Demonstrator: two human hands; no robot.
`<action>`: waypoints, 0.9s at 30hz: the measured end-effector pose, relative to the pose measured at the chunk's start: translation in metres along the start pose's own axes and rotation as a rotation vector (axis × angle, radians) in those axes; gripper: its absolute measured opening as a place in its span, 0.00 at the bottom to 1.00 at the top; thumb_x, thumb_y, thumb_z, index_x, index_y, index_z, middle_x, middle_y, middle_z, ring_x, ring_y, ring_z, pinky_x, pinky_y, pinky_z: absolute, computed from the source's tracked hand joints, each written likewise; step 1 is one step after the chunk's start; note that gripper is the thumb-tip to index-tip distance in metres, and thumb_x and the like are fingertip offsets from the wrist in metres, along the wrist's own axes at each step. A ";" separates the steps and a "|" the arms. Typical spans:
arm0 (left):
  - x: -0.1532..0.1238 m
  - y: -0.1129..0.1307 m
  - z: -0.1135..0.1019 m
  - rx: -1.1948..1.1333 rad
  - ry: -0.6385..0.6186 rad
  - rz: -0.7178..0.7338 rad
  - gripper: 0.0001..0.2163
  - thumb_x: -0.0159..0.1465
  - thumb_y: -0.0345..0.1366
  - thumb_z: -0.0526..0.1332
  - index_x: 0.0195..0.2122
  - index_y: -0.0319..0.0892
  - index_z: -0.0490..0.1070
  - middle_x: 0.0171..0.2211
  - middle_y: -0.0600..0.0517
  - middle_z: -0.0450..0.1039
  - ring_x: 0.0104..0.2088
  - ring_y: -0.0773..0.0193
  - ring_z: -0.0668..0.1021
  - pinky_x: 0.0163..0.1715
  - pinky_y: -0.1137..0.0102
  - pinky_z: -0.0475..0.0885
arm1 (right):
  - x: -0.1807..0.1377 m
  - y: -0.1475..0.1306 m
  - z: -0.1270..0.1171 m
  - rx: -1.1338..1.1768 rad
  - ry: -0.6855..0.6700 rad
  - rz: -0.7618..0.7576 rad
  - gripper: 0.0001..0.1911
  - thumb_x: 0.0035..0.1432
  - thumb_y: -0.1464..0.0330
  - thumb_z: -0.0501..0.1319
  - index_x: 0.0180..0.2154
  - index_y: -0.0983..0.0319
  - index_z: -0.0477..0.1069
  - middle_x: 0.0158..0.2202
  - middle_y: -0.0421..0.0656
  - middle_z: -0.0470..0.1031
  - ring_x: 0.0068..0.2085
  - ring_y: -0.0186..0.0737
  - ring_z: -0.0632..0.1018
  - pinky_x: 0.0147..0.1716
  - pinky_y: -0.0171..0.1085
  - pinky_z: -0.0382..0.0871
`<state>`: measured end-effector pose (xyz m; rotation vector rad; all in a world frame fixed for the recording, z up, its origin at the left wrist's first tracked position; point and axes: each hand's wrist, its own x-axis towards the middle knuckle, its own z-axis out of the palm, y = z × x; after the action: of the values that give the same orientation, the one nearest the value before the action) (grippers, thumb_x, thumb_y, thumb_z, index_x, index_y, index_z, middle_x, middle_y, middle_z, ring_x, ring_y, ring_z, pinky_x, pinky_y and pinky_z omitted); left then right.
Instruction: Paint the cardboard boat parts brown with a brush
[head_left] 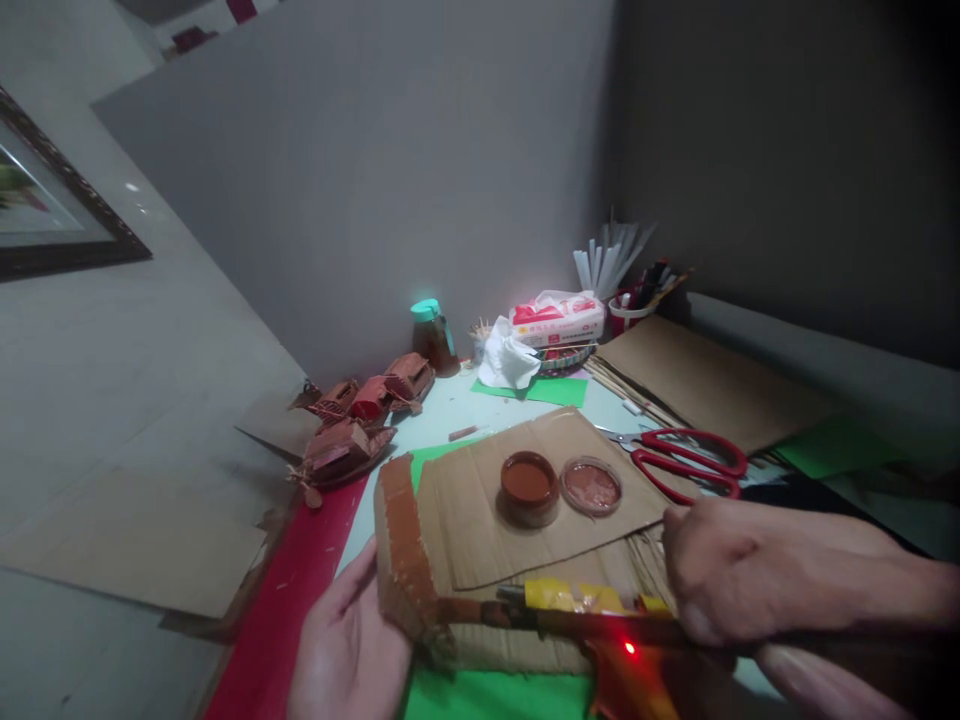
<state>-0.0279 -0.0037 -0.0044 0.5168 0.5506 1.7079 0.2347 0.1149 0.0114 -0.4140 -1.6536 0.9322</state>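
One glue gun point(576, 597) lies behind the brush point(559, 622) your right hand point(739, 570) clenches, at the pot's point(531, 502) five o'clock, scissors point(694, 467) at three, your left hand point(356, 645), fingers mostly hidden, holding the cardboard piece point(406, 545) at eight.

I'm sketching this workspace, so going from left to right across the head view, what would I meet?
Framed picture → left hand → brown-coated cardboard piece → round pot with brown contents → shallow round dish → right hand.
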 end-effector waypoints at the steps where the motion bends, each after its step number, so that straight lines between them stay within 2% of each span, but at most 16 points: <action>1: 0.000 0.000 0.000 0.010 0.008 -0.003 0.27 0.75 0.33 0.39 0.49 0.35 0.81 0.51 0.35 0.80 0.54 0.50 0.81 0.54 0.60 0.75 | -0.001 0.000 0.000 0.003 -0.002 0.007 0.03 0.54 0.61 0.71 0.29 0.52 0.81 0.20 0.43 0.72 0.18 0.45 0.73 0.17 0.41 0.72; 4: 0.000 -0.002 0.004 0.045 0.052 0.009 0.26 0.75 0.30 0.39 0.52 0.33 0.79 0.49 0.35 0.81 0.52 0.52 0.82 0.59 0.60 0.71 | -0.004 0.002 0.002 0.003 -0.023 0.026 0.04 0.53 0.60 0.71 0.30 0.52 0.81 0.23 0.45 0.75 0.23 0.48 0.77 0.19 0.41 0.73; 6: 0.000 -0.005 0.008 0.068 0.068 0.023 0.25 0.74 0.28 0.40 0.53 0.33 0.77 0.47 0.36 0.83 0.50 0.53 0.83 0.63 0.58 0.65 | -0.004 0.003 0.001 -0.005 -0.086 0.038 0.02 0.56 0.62 0.70 0.34 0.50 0.81 0.26 0.44 0.76 0.26 0.48 0.78 0.23 0.42 0.74; 8: 0.000 -0.009 0.010 0.088 0.078 0.021 0.24 0.74 0.28 0.42 0.50 0.35 0.80 0.46 0.37 0.83 0.50 0.52 0.83 0.66 0.56 0.61 | -0.003 0.003 0.000 -0.005 -0.160 0.037 0.03 0.61 0.64 0.67 0.38 0.48 0.79 0.28 0.42 0.77 0.29 0.46 0.79 0.28 0.42 0.76; 11: 0.001 -0.012 0.010 0.093 0.086 -0.011 0.25 0.74 0.29 0.43 0.46 0.39 0.83 0.46 0.40 0.84 0.56 0.53 0.80 0.67 0.54 0.58 | 0.001 0.003 -0.002 0.009 -0.217 0.033 0.04 0.65 0.61 0.63 0.39 0.46 0.77 0.29 0.40 0.76 0.31 0.45 0.79 0.31 0.42 0.75; 14: 0.002 -0.013 0.009 0.061 0.063 -0.039 0.24 0.74 0.30 0.44 0.48 0.42 0.82 0.45 0.43 0.84 0.61 0.55 0.76 0.68 0.53 0.55 | 0.005 0.003 -0.003 -0.008 -0.228 0.017 0.05 0.67 0.61 0.61 0.39 0.46 0.76 0.29 0.39 0.76 0.32 0.45 0.79 0.32 0.43 0.75; 18: 0.000 -0.010 0.004 0.073 0.066 -0.040 0.25 0.74 0.30 0.42 0.47 0.39 0.82 0.46 0.41 0.84 0.61 0.54 0.75 0.68 0.52 0.56 | 0.006 0.003 -0.006 -0.075 -0.210 -0.008 0.04 0.66 0.63 0.61 0.39 0.47 0.75 0.29 0.39 0.76 0.33 0.46 0.79 0.31 0.43 0.75; 22: -0.003 -0.005 -0.004 0.069 0.082 -0.033 0.23 0.74 0.29 0.43 0.51 0.38 0.80 0.47 0.40 0.84 0.57 0.53 0.79 0.67 0.54 0.59 | 0.005 0.003 -0.010 -0.129 -0.163 -0.029 0.05 0.66 0.61 0.61 0.36 0.47 0.75 0.28 0.40 0.74 0.33 0.47 0.78 0.32 0.44 0.75; 25: -0.004 -0.002 -0.008 0.062 0.117 -0.049 0.23 0.74 0.30 0.43 0.50 0.39 0.81 0.48 0.41 0.84 0.56 0.53 0.80 0.66 0.54 0.61 | 0.005 0.002 -0.011 -0.128 -0.123 -0.017 0.05 0.65 0.61 0.62 0.34 0.47 0.75 0.27 0.40 0.74 0.31 0.47 0.78 0.30 0.45 0.74; 27: -0.003 -0.003 -0.007 0.081 0.142 -0.042 0.23 0.74 0.30 0.44 0.50 0.39 0.81 0.48 0.41 0.83 0.56 0.53 0.80 0.66 0.54 0.62 | 0.004 0.001 -0.010 -0.091 -0.149 -0.018 0.05 0.65 0.62 0.63 0.35 0.47 0.76 0.27 0.40 0.74 0.30 0.46 0.77 0.29 0.44 0.73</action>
<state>-0.0291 -0.0067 -0.0120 0.4407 0.7307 1.6958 0.2429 0.1221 0.0143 -0.3981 -1.8374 0.8947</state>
